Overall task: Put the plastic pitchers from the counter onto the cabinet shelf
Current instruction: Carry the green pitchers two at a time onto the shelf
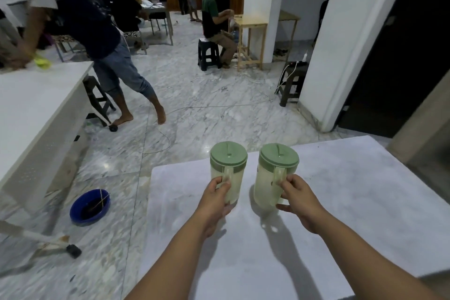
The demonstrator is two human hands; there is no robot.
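Observation:
Two pale translucent plastic pitchers with green lids stand side by side near the far left corner of a white counter (341, 202). My left hand (215, 198) is closed around the handle of the left pitcher (229, 165). Around the handle of the right pitcher (274, 170) my right hand (300, 198) has its fingers wrapped. Both pitchers are upright, with their bases at or just above the counter top. No cabinet shelf is in view.
A blue basin (89, 207) lies on the marble floor to the left of the counter. Another white counter (31, 105) runs along the left, where a person (97, 39) leans. Cables cross the floor. A white pillar (345, 44) and dark doorway stand at right.

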